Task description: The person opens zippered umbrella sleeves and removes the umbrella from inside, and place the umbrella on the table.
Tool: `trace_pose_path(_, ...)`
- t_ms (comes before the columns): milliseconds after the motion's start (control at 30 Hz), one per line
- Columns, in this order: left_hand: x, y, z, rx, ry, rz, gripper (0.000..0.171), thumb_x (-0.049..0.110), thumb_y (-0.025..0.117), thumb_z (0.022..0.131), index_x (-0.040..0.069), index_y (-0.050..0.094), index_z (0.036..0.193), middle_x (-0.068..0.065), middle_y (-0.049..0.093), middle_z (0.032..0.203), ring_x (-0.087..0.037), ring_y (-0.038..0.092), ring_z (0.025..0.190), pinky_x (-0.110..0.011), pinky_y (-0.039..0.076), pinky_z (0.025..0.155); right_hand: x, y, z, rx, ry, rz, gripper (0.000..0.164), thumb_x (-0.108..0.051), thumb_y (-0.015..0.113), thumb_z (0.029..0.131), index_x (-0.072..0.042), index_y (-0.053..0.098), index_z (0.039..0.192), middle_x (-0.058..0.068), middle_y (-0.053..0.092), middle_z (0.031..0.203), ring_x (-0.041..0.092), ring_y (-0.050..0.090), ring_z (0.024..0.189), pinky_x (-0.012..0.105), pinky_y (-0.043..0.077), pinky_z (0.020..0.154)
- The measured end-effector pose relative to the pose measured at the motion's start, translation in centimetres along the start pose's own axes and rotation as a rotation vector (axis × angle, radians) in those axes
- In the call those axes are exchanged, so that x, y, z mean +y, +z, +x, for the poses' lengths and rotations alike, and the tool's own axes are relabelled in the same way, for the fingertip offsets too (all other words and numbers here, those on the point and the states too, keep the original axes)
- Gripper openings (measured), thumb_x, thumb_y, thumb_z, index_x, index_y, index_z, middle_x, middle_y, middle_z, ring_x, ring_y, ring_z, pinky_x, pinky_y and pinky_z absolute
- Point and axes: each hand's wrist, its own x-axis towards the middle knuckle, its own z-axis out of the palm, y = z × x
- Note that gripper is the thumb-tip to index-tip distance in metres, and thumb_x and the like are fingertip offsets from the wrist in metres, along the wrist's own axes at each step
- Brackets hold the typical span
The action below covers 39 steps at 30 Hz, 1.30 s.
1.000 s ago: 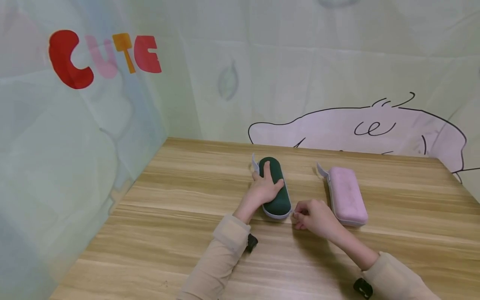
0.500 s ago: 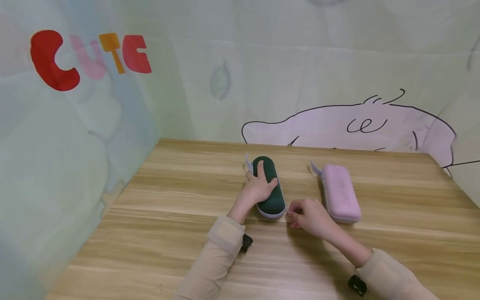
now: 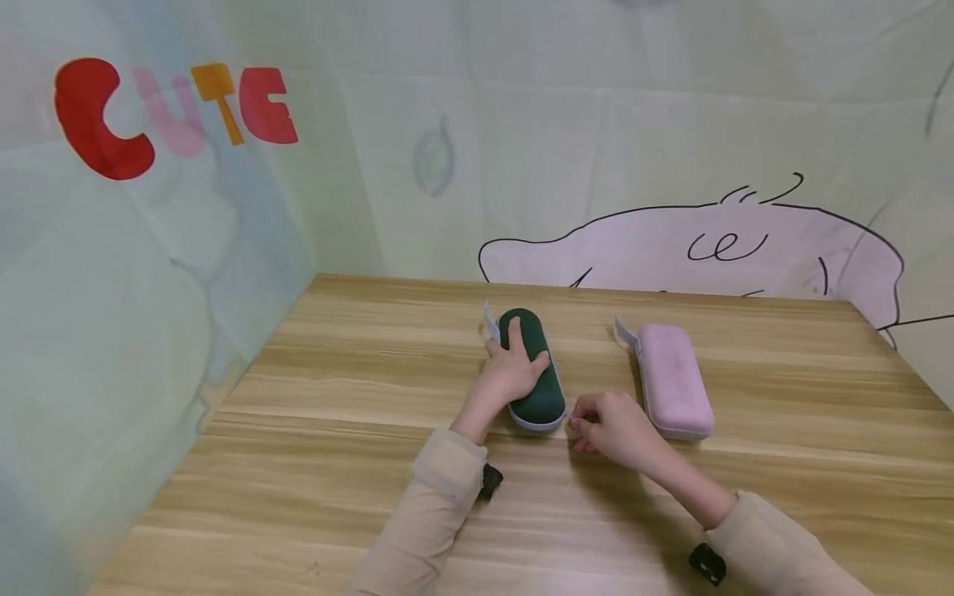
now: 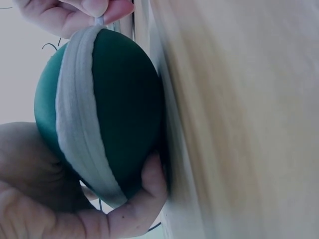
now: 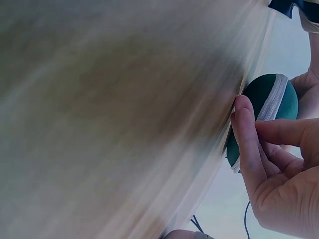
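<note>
A dark green zip case with a pale grey zip band lies on the table, its lid down. My left hand holds it from above: one finger stretches along the lid, and others curl down its left side. In the left wrist view, the grey zip band runs round the case's near end. There my right hand pinches the small zip pull between thumb and finger, at the near right corner. A pale strap sticks up at the far left end.
A pink zip case with its own strap lies to the right of the green one, just beyond my right hand. The wooden table ends at a printed cloth backdrop behind and on the left.
The head view has turned slightly, so everything sits further left in it. Both hands keep their places on the green case and its zip pull.
</note>
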Motion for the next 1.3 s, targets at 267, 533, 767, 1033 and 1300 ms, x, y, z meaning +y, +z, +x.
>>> trace_pose_path(267,0.14,0.22,0.06,0.011,-0.031,0.001,0.076,0.044,0.043,0.099,0.024,-0.005,0.155,-0.033,0.006,0.155,-0.044,0.054,0.113,-0.050,0.048,0.092,-0.02,-0.06,-0.12,0.012,-0.007,-0.012,0.016,-0.001,0.060,0.089,-0.002,0.066,0.074,0.006,0.071,0.070,0.009,0.066,0.057,0.019,0.051,0.052)
trace_pose_path(533,0.13,0.30,-0.19,0.022,-0.039,-0.023,0.076,0.044,0.043,0.099,0.024,-0.005,0.155,-0.034,0.006,0.155,-0.045,0.052,0.115,-0.051,0.047,0.093,0.09,-0.04,-0.17,0.015,-0.002,-0.011,0.016,-0.002,0.060,0.089,-0.002,0.066,0.074,0.006,0.071,0.071,0.009,0.066,0.058,0.019,0.051,0.053)
trace_pose_path(767,0.24,0.42,-0.49,0.042,-0.032,-0.039,0.076,0.043,0.044,0.099,0.022,-0.003,0.155,-0.035,0.007,0.153,-0.047,0.049,0.119,-0.053,0.046,0.096,0.12,-0.04,-0.28,0.022,0.014,-0.016,0.016,-0.002,0.060,0.089,-0.003,0.066,0.075,0.005,0.071,0.071,0.009,0.066,0.058,0.020,0.050,0.053)
trace_pose_path(1033,0.28,0.52,-0.63,0.049,-0.044,-0.052,0.077,0.043,0.044,0.099,0.022,-0.003,0.155,-0.035,0.005,0.154,-0.047,0.047,0.122,-0.054,0.045,0.098,-0.02,-0.07,-0.47,0.032,0.001,-0.054,0.015,-0.003,0.061,0.089,-0.004,0.066,0.074,0.003,0.070,0.068,0.007,0.064,0.057,0.021,0.049,0.053)
trace_pose_path(1300,0.40,0.73,-0.66,0.057,-0.044,-0.061,0.077,0.042,0.045,0.099,0.022,-0.003,0.156,-0.035,0.005,0.153,-0.046,0.050,0.119,-0.052,0.046,0.096,0.00,-0.02,-0.74,0.028,-0.011,-0.062,0.014,-0.003,0.062,0.089,-0.005,0.068,0.076,0.001,0.069,0.065,0.005,0.061,0.056,0.021,0.048,0.053)
